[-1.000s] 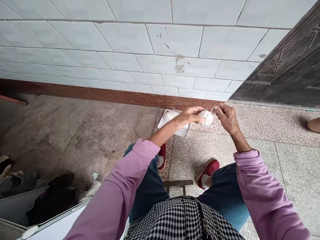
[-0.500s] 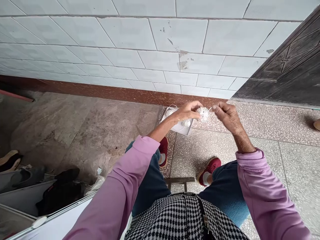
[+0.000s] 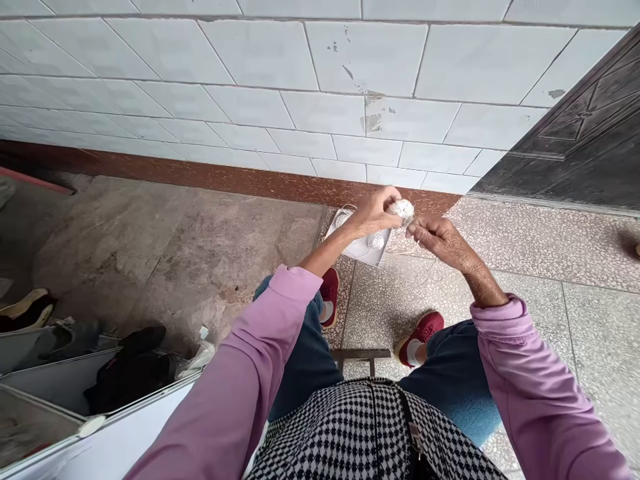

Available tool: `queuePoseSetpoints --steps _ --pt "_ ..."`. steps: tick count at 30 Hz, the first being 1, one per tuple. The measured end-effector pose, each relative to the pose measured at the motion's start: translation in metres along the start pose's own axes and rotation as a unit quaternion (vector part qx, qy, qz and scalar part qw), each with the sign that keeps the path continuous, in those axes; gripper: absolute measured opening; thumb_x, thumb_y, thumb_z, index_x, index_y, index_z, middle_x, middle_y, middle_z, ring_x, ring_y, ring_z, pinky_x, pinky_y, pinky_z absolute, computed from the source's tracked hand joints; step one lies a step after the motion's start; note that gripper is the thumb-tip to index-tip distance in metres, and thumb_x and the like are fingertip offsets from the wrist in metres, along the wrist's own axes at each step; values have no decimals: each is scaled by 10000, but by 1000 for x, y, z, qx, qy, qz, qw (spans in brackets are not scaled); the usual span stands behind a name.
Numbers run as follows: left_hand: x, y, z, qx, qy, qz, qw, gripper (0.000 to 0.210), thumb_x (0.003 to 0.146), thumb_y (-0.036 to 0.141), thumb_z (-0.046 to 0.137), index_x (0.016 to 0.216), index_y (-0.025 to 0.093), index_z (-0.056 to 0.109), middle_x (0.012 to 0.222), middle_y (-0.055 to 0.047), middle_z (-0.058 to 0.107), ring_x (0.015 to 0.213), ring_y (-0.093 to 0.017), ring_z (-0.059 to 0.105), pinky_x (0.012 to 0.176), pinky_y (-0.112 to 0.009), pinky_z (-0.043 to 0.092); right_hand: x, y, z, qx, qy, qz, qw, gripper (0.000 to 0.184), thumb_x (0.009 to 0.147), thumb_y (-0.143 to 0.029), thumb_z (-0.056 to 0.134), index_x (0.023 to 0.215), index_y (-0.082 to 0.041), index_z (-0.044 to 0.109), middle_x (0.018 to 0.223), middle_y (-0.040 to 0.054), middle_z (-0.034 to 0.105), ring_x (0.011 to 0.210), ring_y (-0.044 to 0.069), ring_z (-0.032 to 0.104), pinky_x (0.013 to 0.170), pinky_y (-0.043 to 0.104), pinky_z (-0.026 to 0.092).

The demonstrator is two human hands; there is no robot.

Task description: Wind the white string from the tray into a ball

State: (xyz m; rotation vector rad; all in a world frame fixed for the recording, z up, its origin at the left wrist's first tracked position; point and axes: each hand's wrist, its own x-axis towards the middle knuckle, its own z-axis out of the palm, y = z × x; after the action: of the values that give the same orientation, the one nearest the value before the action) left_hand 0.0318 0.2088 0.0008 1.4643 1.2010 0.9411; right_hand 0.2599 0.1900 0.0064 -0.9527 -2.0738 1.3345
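My left hand [image 3: 376, 212] is closed around a small white ball of string [image 3: 402, 209], which shows past its fingertips. Just to the right and slightly lower, my right hand [image 3: 439, 241] has its thumb and fingers pinched together near the ball. A short white end shows under those fingers; the strand itself is too thin to follow clearly. Below my left wrist, a shallow white tray [image 3: 363, 255] rests on the floor, holding another white ball [image 3: 375, 241] and a loose coil of white cord [image 3: 342, 219], partly covered by my forearm.
Ahead stands a white tiled wall [image 3: 310, 120] with a reddish-brown skirting, and a dark door [image 3: 590, 143] at right. A small stool frame [image 3: 364, 353] is between my legs. At lower left, a white rack [image 3: 135, 420] holds shoes and dark items.
My right hand has moved down and left, closer to the ball. The ball is turned in my left hand and sits slightly higher in view. The camera has shifted a little.
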Motion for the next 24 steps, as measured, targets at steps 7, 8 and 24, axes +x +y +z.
queuePoseSetpoints --steps 7,8,24 --pt "-12 17 -14 -50 -315 -83 944 257 659 334 790 856 182 726 793 -34 650 687 -162 562 648 -336 400 -3 10 -23 109 -24 43 993 477 938 -644 822 795 -207 694 738 2 665 696 136 582 676 294 469" --pt "-13 18 -17 -86 -325 -97 937 295 656 358 802 883 179 738 811 -44 667 686 -166 579 644 -337 417 -3 9 -22 149 -32 49 987 458 931 -638 832 826 -210 708 764 11 701 721 144 622 703 299 502" --pt "-12 25 -42 -316 -19 -8 948 777 744 735 743 1322 226 643 816 -65 655 752 -246 693 633 -369 545 -14 40 -58 294 89 112 945 404 809 -543 916 990 -256 697 578 -136 222 489 79 118 453 265 97"
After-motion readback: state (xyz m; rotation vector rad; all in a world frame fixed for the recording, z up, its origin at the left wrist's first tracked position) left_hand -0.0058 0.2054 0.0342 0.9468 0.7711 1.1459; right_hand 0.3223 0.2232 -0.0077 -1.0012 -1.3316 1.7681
